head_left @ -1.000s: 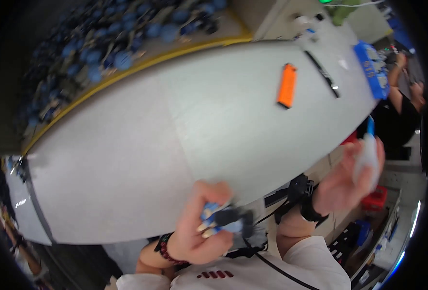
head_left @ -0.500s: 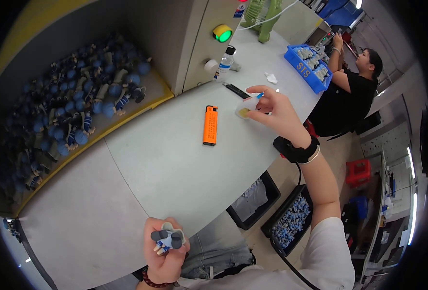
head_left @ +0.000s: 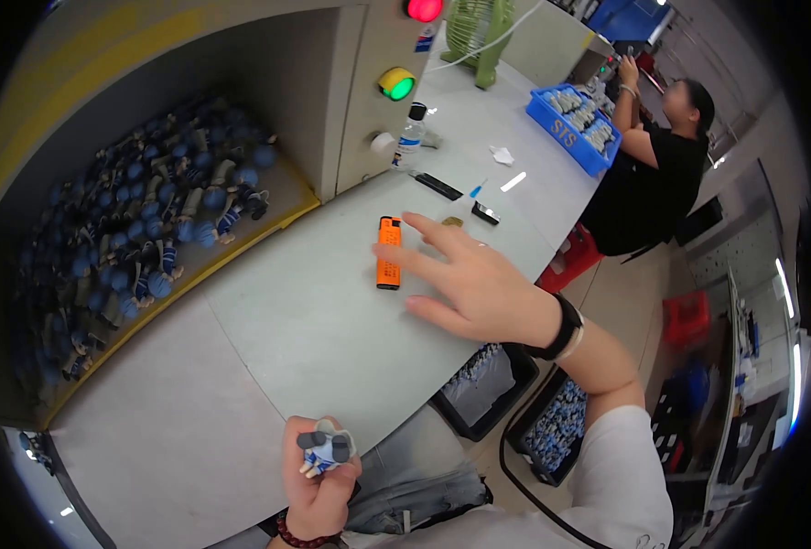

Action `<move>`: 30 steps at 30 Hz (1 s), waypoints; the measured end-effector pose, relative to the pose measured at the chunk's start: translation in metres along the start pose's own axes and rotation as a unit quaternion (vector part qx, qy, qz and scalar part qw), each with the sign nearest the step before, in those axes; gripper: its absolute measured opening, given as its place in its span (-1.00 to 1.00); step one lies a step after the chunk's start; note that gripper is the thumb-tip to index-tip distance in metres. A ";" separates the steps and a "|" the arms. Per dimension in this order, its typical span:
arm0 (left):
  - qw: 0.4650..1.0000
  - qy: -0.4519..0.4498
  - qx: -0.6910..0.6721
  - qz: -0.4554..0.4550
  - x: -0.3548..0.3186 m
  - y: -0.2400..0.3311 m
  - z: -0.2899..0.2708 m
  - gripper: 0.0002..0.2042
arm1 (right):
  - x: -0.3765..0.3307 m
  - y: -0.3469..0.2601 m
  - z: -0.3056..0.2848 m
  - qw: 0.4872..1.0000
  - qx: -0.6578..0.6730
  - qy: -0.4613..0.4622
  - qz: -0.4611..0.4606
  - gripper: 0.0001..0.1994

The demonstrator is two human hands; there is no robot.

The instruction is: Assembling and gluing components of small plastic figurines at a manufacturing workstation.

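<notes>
My left hand (head_left: 318,485) grips a small doll figure (head_left: 325,448) with grey feet and blue-and-white clothing, near the front edge of the table. My right hand (head_left: 470,284) is open, fingers spread, above the table and holding nothing visible. Its index fingertip overlaps a flat orange case (head_left: 388,270) with a black end; whether they touch I cannot tell. Just beyond the hand is a small translucent bottle (head_left: 452,221) with yellowish contents and a blue tip, partly hidden by the fingers. A small black object (head_left: 486,213) lies beside it.
At left, a machine opening (head_left: 314,197) holds a heap of blue-headed dolls (head_left: 149,220). Farther back are a black utility knife (head_left: 437,186), a clear bottle (head_left: 409,137), a blue crate (head_left: 552,123) and a green fan (head_left: 481,41). Black bins (head_left: 465,421) stand below; a person (head_left: 657,183) sits far right.
My right hand has let go of the translucent bottle, which is now on the table, and has moved nearer and left over the orange case. My left hand keeps its hold on the doll.
</notes>
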State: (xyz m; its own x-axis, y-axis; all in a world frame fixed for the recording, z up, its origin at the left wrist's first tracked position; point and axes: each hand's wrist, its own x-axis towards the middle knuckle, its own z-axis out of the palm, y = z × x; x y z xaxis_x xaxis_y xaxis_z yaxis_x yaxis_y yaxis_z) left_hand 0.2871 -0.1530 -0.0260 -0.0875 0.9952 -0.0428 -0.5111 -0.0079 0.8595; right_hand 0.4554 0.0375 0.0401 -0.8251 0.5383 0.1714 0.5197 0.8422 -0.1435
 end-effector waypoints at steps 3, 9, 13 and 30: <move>0.999 0.026 -0.019 0.007 -0.001 0.000 0.004 -0.78 | -0.001 0.007 0.013 0.998 -0.061 -0.013 -0.003 -0.54; 0.999 0.034 -0.024 -0.005 -0.001 -0.003 0.005 -0.79 | -0.020 0.013 0.022 0.996 -0.071 -0.057 0.023 -0.71; 0.999 0.032 -0.028 -0.001 -0.004 -0.003 0.003 -0.79 | -0.026 0.018 0.005 0.995 0.079 0.002 0.063 -0.75; 0.999 0.030 -0.011 0.011 -0.003 -0.002 0.003 -0.73 | -0.015 0.092 -0.021 0.907 0.310 0.141 0.247 -0.55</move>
State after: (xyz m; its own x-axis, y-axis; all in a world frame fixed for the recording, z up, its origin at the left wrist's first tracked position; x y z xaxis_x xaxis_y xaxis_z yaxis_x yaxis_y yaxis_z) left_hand 0.2907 -0.1556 -0.0262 -0.1493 0.9872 -0.0556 -0.5278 -0.0321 0.8488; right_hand 0.5203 0.1072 0.0444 -0.3901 0.9057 0.1663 0.5152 0.3643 -0.7758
